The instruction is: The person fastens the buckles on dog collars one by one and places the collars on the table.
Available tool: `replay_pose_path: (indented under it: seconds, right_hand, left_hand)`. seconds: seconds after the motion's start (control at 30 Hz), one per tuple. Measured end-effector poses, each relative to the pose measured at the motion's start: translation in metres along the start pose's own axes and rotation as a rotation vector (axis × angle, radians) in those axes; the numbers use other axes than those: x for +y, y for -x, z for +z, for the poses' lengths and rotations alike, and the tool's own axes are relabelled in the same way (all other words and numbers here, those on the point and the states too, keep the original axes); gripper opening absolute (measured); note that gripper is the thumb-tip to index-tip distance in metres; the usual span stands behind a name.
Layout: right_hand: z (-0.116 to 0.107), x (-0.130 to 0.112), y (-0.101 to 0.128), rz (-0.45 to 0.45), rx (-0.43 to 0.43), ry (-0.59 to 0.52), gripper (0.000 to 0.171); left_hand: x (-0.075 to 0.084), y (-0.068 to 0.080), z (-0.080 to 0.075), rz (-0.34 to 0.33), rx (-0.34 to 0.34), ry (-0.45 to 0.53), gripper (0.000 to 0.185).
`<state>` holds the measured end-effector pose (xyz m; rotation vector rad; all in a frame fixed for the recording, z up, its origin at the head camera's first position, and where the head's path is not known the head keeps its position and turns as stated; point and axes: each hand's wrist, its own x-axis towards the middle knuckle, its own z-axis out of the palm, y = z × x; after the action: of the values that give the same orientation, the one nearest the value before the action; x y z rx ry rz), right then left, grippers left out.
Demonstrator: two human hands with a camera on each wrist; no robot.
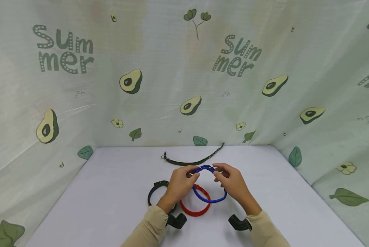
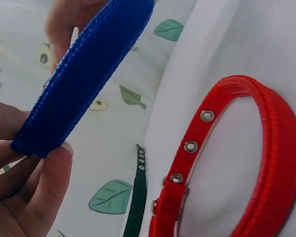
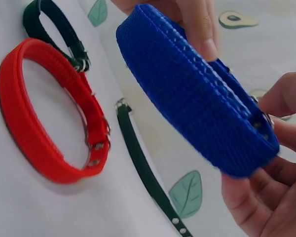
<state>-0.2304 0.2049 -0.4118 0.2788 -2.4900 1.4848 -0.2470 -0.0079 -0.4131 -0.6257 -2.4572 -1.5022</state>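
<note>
A blue collar (image 1: 211, 201), formed into a loop, hangs between both hands above the table. My left hand (image 1: 180, 182) pinches its upper left part between thumb and fingers. At the upper right of the loop, my right hand (image 1: 234, 181) grips the strap with thumb and fingers, close to metal hardware seen in the right wrist view. The blue webbing (image 3: 187, 98) shows stitched edges there. Just below lies a red collar (image 1: 195, 213), closed into a ring, with metal eyelets and a buckle visible in the left wrist view.
A dark green collar (image 1: 149, 197), closed into a ring, lies left of the red one, partly behind my left forearm. Another dark green collar (image 1: 187, 164) lies unfastened in a curve near the back of the white table (image 1: 116, 185). A patterned cloth (image 1: 159, 51) surrounds the table.
</note>
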Motion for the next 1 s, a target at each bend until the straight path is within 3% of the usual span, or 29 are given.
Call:
replay_pose_path:
  seconds: [0.23, 0.5, 0.63, 1.0]
  right_hand:
    - [-0.008, 0.014, 0.004, 0.058, -0.096, 0.059, 0.029]
    - [-0.014, 0.020, 0.007, 0.082, -0.106, 0.079, 0.026]
    - [-0.014, 0.021, 0.007, 0.092, -0.110, 0.092, 0.024]
    - [-0.018, 0.029, 0.009, 0.140, -0.110, 0.104, 0.021]
  left_hand:
    - [-0.003, 0.004, 0.008, -0.071, 0.060, 0.023, 0.027]
    - [-0.006, 0.014, 0.021, -0.178, 0.082, 0.077, 0.027]
    - [-0.007, 0.018, 0.023, -0.196, 0.106, 0.095, 0.024]
    - [-0.004, 0.028, 0.035, -0.269, 0.069, 0.130, 0.032]
